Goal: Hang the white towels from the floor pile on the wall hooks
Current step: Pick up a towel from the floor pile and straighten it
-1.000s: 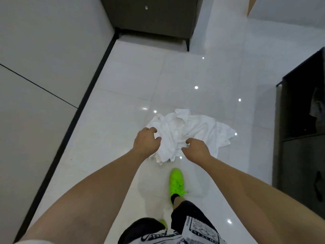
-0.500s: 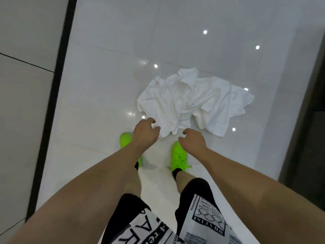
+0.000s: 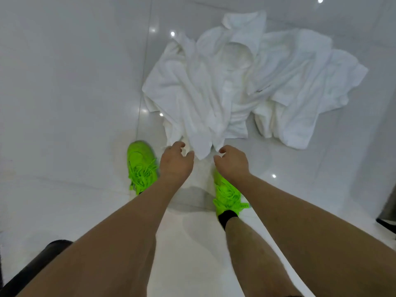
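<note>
Hands, two (image 3: 176, 163) (image 3: 232, 162), near one towel pile (image 3: 225, 82)

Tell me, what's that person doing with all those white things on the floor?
A person is bending over a pile of white towels on the shiny floor. The left hand and right hand reach toward the near edge of the pile, fingers loosely curled, holding nothing yet. Bright green shoes stand just behind the pile. No towel is picked up so far.
</note>
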A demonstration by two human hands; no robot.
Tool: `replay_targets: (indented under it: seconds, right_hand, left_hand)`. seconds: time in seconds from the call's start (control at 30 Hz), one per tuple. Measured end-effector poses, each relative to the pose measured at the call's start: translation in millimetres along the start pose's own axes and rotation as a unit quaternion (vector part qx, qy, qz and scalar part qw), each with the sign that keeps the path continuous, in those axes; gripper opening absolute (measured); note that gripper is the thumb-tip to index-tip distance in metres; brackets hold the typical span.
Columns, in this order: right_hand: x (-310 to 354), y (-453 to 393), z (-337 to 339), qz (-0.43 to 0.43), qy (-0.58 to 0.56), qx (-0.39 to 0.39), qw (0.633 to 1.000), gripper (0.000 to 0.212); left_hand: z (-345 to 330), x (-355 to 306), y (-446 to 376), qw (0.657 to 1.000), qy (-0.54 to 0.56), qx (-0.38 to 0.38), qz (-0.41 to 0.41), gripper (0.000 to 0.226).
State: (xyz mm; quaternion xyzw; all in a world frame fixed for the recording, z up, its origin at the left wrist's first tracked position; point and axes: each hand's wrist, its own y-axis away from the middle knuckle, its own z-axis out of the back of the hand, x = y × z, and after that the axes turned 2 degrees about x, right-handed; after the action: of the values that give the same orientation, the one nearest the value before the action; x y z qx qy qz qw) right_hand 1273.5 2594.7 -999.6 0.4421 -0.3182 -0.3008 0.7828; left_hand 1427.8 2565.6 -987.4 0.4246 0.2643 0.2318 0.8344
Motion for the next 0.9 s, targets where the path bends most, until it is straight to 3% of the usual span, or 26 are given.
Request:
replay_targets:
  seconds: [0.13,0.23,0.4,0.47,0.6,0.9]
  right_hand:
    - [-10.3,-48.6,-43.4,-0.014,0.0,0.003,1.0,0.038]
    - [-12.2,-68.7,-71.0,0.034,0.08,0.024,0.996,0.047]
    - [-13.8,-80.6,-103.2,0.122,0.221,-0.025,0.967,0.085]
    - [-16.1,-84.9,-110.7,0.131,0.228,-0.068,0.963,0.075]
    - [-19.5,-90.3,-110.7,0.141,0.165,-0.102,0.971,0.03]
    - [13.5,-47.1,-66.3,0.172,-0.012,-0.15,0.974,0.023]
  left_hand:
    - [-21.6,31.9,-47.6,1.0,0.004,0.006,0.026,0.042]
    - [-32.8,51.1,-70.5,0.999,0.004,0.01,0.033,0.041]
    - [-43.1,64.6,-91.0,0.999,-0.004,0.024,0.026,0.041]
    - [-46.1,66.0,-94.8,0.999,0.002,0.026,0.025,0.041]
    - [-47.7,62.7,-96.4,0.999,-0.005,0.031,0.022,0.042]
    - [-11.7,25.4,-73.0,0.999,-0.031,0.029,-0.009,0.043]
